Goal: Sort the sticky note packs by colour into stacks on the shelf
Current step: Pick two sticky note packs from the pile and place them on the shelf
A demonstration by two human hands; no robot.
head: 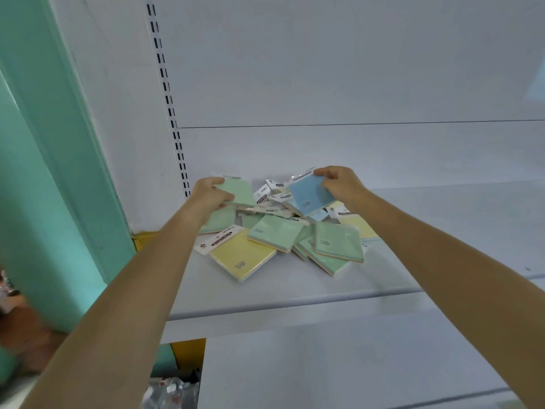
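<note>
A loose pile of sticky note packs lies on the white shelf (413,231), near its back left. My left hand (208,196) grips a green pack (240,193) above the pile's left side. At the pile's right, a blue pack (309,196) is lifted and tilted in my right hand (339,183). In front lie a yellow pack (243,256) with a white header card and several green packs (337,242). Another yellow pack (358,225) and a blue pack (320,215) show partly under the right hand.
A slotted upright rail (168,93) runs up the white back panel on the left. A turquoise wall (44,172) stands beside the shelf unit. Below is a lower white shelf (324,364), with crumpled plastic wrap (171,392) at its left.
</note>
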